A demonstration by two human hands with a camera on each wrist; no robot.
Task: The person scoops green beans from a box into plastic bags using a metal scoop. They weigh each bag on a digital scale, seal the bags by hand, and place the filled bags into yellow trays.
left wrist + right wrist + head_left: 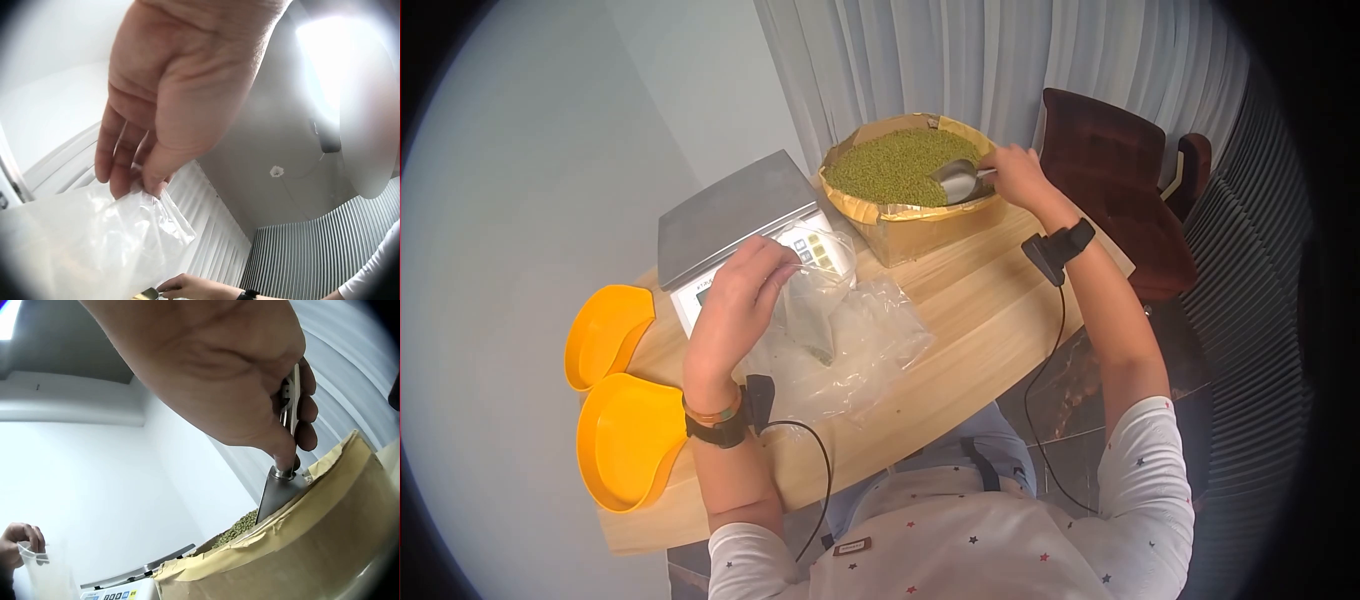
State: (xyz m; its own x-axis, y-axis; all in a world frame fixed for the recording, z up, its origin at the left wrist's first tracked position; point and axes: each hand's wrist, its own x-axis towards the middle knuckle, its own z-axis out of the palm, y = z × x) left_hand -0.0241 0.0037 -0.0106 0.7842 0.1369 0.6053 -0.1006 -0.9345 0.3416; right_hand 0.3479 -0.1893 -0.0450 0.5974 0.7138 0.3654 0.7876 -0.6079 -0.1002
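Observation:
My left hand [745, 290] pinches the rim of a clear plastic bag [808, 310], which hangs with a few green grains low inside it. In the left wrist view the bag [94, 244] spreads below the fingertips of that hand [175, 94]. My right hand [1018, 178] grips the handle of a metal scoop [958, 182], its blade in the green beans [890, 165] near the right side of a taped cardboard box [920, 238]. The right wrist view shows the fingers of my hand [250, 381] curled round the handle, the scoop [278, 494] tilted down inside the box rim.
A scale with a grey plate [735, 215] stands left of the box. Two yellow scoop-shaped trays [605, 335] lie at the table's left edge. More clear plastic [885, 335] lies on the wooden table [940, 360]. A dark red chair [1105, 190] stands beyond the right side.

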